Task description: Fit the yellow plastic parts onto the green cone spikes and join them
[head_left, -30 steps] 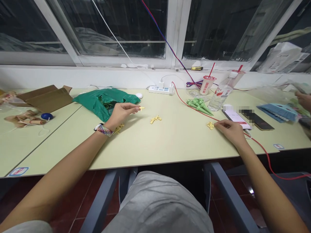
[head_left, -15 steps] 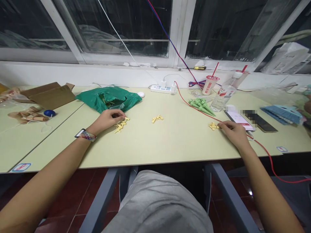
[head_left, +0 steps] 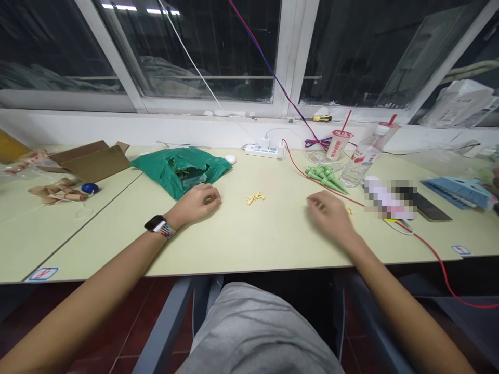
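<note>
Handling the yellow pieces [head_left: 256,197], back from the table's [head_left: 273,244] front edge, seems the step; left hand [head_left: 197,204] and right hand [head_left: 331,214] curl, contents unclear; next needs fine pinching

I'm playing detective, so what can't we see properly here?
All in the head view:
What, if anything, the left hand holds: its curled fingers hide it.
How many yellow pieces lie by the right hand: it may cover some, and they're tiny.
The phone screen: pixelated.
The orange-yellow thing: cut off by the left edge.
</note>
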{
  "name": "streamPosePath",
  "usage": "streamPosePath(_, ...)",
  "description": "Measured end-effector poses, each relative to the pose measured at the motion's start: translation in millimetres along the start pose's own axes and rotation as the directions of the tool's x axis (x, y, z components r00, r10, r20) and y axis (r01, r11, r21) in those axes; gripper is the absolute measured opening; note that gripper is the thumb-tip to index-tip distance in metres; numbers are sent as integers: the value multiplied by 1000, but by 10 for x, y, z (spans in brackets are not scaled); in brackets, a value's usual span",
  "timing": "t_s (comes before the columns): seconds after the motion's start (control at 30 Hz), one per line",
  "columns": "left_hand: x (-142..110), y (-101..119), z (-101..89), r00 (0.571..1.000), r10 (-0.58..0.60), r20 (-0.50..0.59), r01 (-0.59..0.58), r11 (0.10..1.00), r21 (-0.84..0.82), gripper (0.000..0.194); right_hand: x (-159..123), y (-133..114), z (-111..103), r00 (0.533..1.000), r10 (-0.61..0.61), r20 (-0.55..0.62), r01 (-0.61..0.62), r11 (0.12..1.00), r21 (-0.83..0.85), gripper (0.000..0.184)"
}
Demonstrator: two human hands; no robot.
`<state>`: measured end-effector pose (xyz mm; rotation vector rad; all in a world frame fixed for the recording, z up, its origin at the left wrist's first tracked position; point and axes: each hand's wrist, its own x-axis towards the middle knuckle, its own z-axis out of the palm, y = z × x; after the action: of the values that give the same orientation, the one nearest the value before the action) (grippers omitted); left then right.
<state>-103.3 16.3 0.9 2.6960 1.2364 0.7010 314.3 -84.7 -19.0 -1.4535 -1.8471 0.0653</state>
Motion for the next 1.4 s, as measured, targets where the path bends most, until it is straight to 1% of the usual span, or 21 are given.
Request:
streamPosePath(0.03,6,10,14,1000,3,-3,-3,1000,6,22,65,-172,138,992,-65,105,64,998,6,22)
streamPosePath(0.1,11,13,24,1000,-6,-6,6,1000,3,21,200,-500,401,954,-194,227,215,974,-72,23)
streamPosePath(0.2,11,1,10,999,-38,-1,38,999,-15,23,405,-867,720,855,-364,370,446,880,-165,26)
streamPosePath(0.27,10,-1,-4,999,-52,3,52,998,-23,25,516,-1003,868,808,-394,438,512,838,-190,26)
streamPosePath(0.33,13,9,-16,999,-54,3,54,998,-32,27,582,-1062,963,802,-374,466,510,834,-209,28)
streamPosePath(0.43,36,45,-32,998,-59,-31,57,997,-51,27,595,-1055,1015,822,-324,469,462,860,-215,29)
streamPosePath(0.57,129,148,-42,996,-49,-77,44,996,-73,24,542,-964,983,851,-293,436,411,888,-205,24)
streamPosePath(0.67,260,283,-21,996,-11,-84,3,996,-91,23,517,-888,954,881,-254,400,360,907,-217,21)
streamPosePath(0.77,443,447,36,994,67,-87,-75,992,-102,23,522,-826,934,910,-194,368,286,934,-214,20)
streamPosePath(0.83,571,554,92,986,145,-85,-153,983,-104,22,548,-791,917,942,-159,296,210,966,-148,18)
streamPosePath(0.9,669,647,157,973,215,-83,-223,969,-102,21,596,-759,897,976,-106,192,97,994,58,11)
streamPosePath(0.93,698,687,191,965,246,-92,-255,961,-104,22,628,-744,888,986,-56,158,20,976,216,7)
streamPosePath(0.97,713,721,227,957,270,-104,-282,953,-115,22,662,-729,881,988,5,155,-66,919,390,6)
streamPosePath(1.03,701,775,296,953,269,-140,-290,943,-162,23,729,-704,876,971,106,214,-225,707,670,11)
streamPosePath(1.07,680,795,328,957,241,-159,-270,943,-195,24,757,-695,879,960,130,248,-275,602,749,13)
streamPosePath(1.1,656,809,357,964,199,-175,-236,944,-230,24,779,-688,885,952,135,275,-303,530,792,14)
streamPosePath(1.13,633,819,381,971,157,-183,-201,945,-260,23,794,-684,893,948,133,289,-316,499,807,14)
streamPosePath(1.2,600,820,415,978,101,-180,-150,947,-285,22,800,-684,907,946,134,295,-320,534,783,13)
streamPosePath(1.27,593,800,422,980,79,-184,-129,952,-279,19,773,-691,900,955,126,268,-284,649,705,9)
streamPosePath(1.33,599,762,409,975,47,-216,-107,956,-274,16,721,-705,858,967,40,253,-187,785,591,5)
streamPosePath(1.4,600,719,387,968,13,-250,-84,957,-277,14,656,-729,787,940,-109,322,-60,879,473,7)
